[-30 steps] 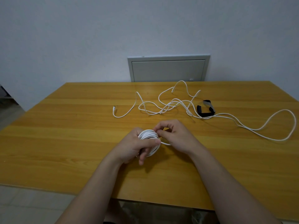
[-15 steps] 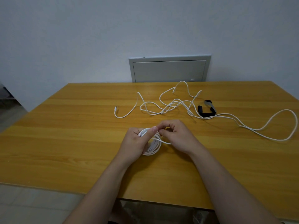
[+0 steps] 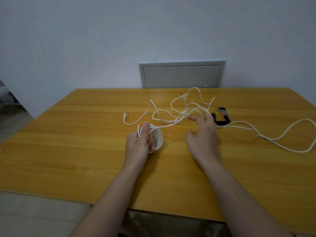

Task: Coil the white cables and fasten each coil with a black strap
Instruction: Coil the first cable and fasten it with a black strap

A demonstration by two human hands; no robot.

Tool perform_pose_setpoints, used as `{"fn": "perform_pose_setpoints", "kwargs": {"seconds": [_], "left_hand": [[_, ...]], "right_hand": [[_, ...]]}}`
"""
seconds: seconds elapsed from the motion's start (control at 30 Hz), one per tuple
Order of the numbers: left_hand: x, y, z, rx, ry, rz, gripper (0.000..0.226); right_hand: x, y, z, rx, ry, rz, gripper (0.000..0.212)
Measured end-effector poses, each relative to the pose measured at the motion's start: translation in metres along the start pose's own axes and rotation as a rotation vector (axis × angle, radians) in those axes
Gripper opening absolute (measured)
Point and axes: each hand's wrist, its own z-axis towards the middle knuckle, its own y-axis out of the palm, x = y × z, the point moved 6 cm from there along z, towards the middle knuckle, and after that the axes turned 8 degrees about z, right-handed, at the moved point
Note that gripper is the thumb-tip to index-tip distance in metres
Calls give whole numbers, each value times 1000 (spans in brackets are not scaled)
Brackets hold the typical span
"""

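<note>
Two bare hands work above a wooden table (image 3: 71,151) in the head view. The left hand (image 3: 138,144) grips a wound coil of white cable (image 3: 159,135), its fingers curled round the loops and its thumb pressed on top. The right hand (image 3: 203,134), blurred, hovers with fingers spread and holds nothing, just beside the loose white cable (image 3: 177,120) sprawled across the far side. A black strap (image 3: 221,123) lies on the table just beyond its fingertips. A grey wall panel (image 3: 181,75) sits behind the table.
</note>
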Motion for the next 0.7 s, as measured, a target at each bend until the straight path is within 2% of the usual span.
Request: {"fn": "perform_pose_setpoints", "kwargs": {"seconds": [0.07,0.1,0.17,0.23,0.27,0.33,0.4,0.43,0.47,0.57,0.63,0.7], "left_hand": [[-1,1,-1,-14,28,21,56],[1,1,-2,-28,54,29,57],[4,4,-5,-81,121,32,57],[7,8,-9,-143,169,39,52],[9,9,-11,-167,182,49,50],[9,11,-12,-199,207,70,52],[7,10,-11,-193,230,140,54],[6,10,-10,-184,223,175,54],[3,10,-9,-178,201,187,55],[-1,5,-4,-124,96,137,61],[0,1,-2,-79,4,-5,63],[-1,-3,0,-54,-104,-232,58]], "right_hand": [[-25,6,-7,-22,-227,-19,41],[-35,12,-12,-56,-283,10,37],[-39,28,-21,-204,-200,131,38],[-35,43,-30,-364,-65,284,52],[-35,47,-34,-392,-76,316,57],[-41,42,-35,-307,-169,356,53],[-50,25,-29,-177,-180,515,31],[-54,17,-24,-137,-164,622,20],[-57,11,-20,-136,-143,729,18],[-64,-2,-12,-289,-68,944,42],[-65,-7,-9,-366,6,985,41],[-56,-9,-6,-361,109,901,43]]}}
